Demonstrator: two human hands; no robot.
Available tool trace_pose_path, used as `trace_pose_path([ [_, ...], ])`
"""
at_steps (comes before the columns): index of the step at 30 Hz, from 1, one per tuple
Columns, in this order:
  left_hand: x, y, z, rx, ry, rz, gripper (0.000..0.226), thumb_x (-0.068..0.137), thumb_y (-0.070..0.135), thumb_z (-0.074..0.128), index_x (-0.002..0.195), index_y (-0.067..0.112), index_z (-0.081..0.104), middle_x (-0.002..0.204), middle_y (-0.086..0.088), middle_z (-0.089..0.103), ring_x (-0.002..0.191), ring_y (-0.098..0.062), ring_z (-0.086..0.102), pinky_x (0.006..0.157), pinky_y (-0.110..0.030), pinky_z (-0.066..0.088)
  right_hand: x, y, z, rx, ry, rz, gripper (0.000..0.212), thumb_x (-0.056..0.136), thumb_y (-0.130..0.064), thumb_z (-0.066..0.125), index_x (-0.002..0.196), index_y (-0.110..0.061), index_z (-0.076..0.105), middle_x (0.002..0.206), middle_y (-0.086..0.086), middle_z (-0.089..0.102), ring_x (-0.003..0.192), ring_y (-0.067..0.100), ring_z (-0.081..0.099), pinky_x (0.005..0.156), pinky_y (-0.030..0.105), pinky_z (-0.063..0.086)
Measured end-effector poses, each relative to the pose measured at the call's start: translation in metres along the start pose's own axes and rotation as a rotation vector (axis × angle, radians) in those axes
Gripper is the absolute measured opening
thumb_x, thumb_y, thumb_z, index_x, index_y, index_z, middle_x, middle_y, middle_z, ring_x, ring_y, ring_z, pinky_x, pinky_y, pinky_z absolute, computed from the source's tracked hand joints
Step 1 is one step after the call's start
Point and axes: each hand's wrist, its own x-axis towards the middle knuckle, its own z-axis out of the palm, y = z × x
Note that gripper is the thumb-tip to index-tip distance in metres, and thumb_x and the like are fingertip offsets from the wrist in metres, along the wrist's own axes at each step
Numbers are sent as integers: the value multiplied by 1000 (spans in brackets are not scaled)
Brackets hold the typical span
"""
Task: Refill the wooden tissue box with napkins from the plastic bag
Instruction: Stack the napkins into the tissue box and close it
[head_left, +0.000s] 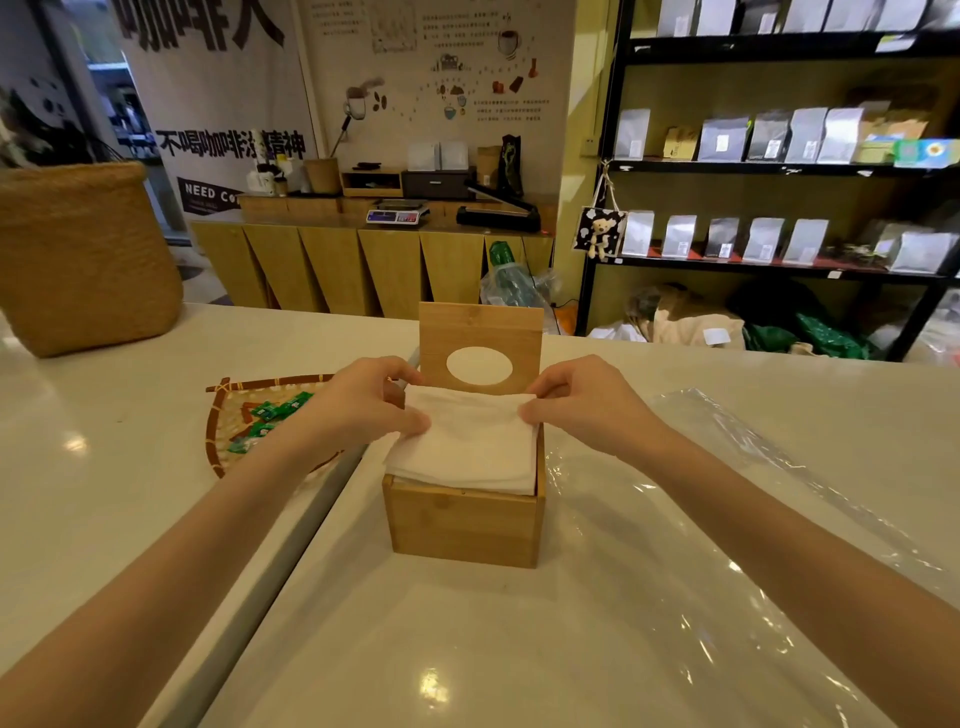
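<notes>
The left hand (363, 402) and the right hand (582, 400) each pinch a far corner of a stack of white folded paper napkins (467, 447), thumb on top and the other fingers curled over the far edge, so both hands are closed on the stack. The napkins sit in the open top of a square light-wood tissue box (462, 525), rising a little above its rim, and the stack's left edge overhangs the box's left wall. The box's hinged wooden lid with an oval hole (480, 343) stands upright behind the napkins, at the far side of the box. The box rests on a glossy white counter (405, 649), around the middle of its width and nearer the far edge than the near one. Just right of the box, a clear, crinkled plastic bag (727, 545) lies flat on the counter and stretches toward its right and near edges; whether any napkins remain inside it cannot be told. Left of the box, beyond a grey seam that runs through the counter, lies a flat woven bamboo tray with a dark brown rim (221, 415), carrying small green sachets (272, 413); the left forearm passes over part of it. At the far left corner of the counter stands a large tan woven basket (83, 260).
</notes>
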Motion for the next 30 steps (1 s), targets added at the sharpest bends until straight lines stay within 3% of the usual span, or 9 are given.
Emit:
trace_pose_path([
  [3,-2,3,2,111,33,71,33,76,15,69,107,21,58,90,0,62,76,-10,56,66,-23,49,-2,-5,1,-126,-4,-51,11,76,-12,67,85,-11,73,75,-1,65,77,15,61,70,29,53],
  [9,-6,14,4,323,-23,174,32,81,14,63,113,17,64,108,-3,66,89,-16,59,80,-26,50,-7,-15,6,-434,-12,-127,14,78,-16,61,88,-12,71,87,2,69,84,19,61,69,33,51],
  [14,-4,22,-2,399,-110,167,29,90,24,49,112,12,65,111,-6,67,94,-17,58,83,-26,47,-2,-23,5,-484,-128,-94,14,79,-16,62,88,-12,71,88,5,70,82,19,63,73,36,56],
  [18,0,22,4,543,-94,170,28,90,22,49,104,6,68,103,-13,69,91,-24,63,85,-35,54,2,-27,5,-468,-177,-35,13,76,-14,64,86,-10,71,87,7,70,81,21,63,76,38,57],
  [21,1,23,16,730,-26,201,25,91,20,46,99,9,66,89,-7,66,77,-19,59,66,-30,51,1,-30,13,-621,-159,-38,7,77,-16,61,72,-12,57,72,3,58,74,21,58,61,30,48],
  [23,3,19,25,849,21,227,23,92,19,45,100,12,64,87,-6,62,74,-18,53,57,-27,42,-4,-33,21,-737,-147,-60,23,80,-16,58,64,-17,40,64,0,43,70,20,50,52,26,35],
  [27,4,15,35,966,96,207,22,92,21,46,105,15,63,98,-9,63,76,-18,46,58,-28,36,-10,-35,30,-854,-76,-118,14,84,-9,53,77,-14,42,61,0,32,70,22,44,60,31,33],
  [30,-1,17,39,1003,151,174,21,90,24,50,106,16,62,103,-10,60,81,-19,44,64,-30,36,-14,-33,37,-925,-15,-135,20,86,-8,54,72,-15,41,59,0,31,68,22,42,56,31,30],
])
